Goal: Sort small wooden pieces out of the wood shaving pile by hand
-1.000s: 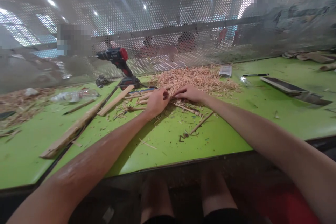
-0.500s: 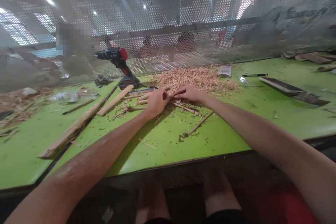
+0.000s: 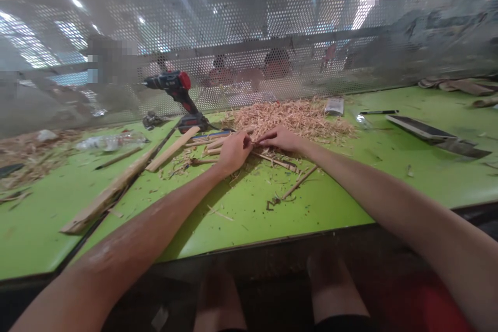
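My left hand (image 3: pixel 234 151) is closed in a pinch just in front of the heap of wood shavings (image 3: pixel 291 120). Fingertips together, my right hand (image 3: pixel 280 139) meets it from the right. Whatever lies between the fingers is too small to make out. Below the right hand, a thin stick (image 3: pixel 278 161) lies on the green table (image 3: pixel 249 223). Another short stick (image 3: pixel 299 181) rests nearer the front, beside a dark curled scrap. Several wooden strips (image 3: pixel 218 142) lie behind and left of my left hand.
A red and black drill (image 3: pixel 181 94) stands at the back left, near a flat wood slat (image 3: pixel 174 149) and a long wood piece (image 3: pixel 105 194). At the right are a pen (image 3: pixel 379 112) and a flat dark-topped device (image 3: pixel 422 128). Perforated mesh (image 3: pixel 241 52) rises behind.
The view has shifted very slightly. Both hands keep almost the same place and pinched pose.
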Motion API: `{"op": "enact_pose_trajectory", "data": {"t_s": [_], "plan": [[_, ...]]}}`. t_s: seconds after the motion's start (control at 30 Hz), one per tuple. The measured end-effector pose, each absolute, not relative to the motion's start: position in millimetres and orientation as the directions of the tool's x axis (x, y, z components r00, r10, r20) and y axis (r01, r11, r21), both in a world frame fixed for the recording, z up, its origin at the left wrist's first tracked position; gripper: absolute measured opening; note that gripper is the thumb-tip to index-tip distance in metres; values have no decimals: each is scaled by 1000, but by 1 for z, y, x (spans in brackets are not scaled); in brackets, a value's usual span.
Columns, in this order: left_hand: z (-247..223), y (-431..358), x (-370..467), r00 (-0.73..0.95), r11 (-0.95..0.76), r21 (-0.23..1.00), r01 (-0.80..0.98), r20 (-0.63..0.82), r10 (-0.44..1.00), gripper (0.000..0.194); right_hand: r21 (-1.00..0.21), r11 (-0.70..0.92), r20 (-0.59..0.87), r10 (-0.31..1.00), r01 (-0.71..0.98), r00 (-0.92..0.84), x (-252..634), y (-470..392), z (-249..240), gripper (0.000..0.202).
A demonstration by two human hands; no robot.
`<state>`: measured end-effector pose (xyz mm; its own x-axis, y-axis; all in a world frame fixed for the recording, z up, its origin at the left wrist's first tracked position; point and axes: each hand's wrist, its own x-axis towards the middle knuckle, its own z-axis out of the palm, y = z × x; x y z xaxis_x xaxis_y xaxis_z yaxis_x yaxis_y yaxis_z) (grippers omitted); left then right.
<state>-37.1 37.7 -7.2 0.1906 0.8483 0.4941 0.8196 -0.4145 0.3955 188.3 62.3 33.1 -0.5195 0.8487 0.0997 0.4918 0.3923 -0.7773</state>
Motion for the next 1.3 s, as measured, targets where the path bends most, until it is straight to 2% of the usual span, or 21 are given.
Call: {"op": "enact_pose_trajectory", "data": {"t_s": [0.27,0.47,0.87,1.1,1.3], "plan": [[-9,41,-37,163,-373,401,837,467,869,8,-753,411,101,844,514,-527,187,62,35,14],[-8,39,-36,183,-398,398,827,478,859,7,-748,386,75,857,541,-509,186,57,37,21],[-5,37,-35,184,-398,409,821,470,863,12,-765,410,107,841,496,-530,189,65,32,19],[-5,35,-36,225,-438,390,810,483,846,8,-777,387,83,845,497,-529,190,69,28,27],[-6,36,-36,223,-431,381,818,481,848,9,-763,378,62,850,524,-523,188,62,34,26]]}}
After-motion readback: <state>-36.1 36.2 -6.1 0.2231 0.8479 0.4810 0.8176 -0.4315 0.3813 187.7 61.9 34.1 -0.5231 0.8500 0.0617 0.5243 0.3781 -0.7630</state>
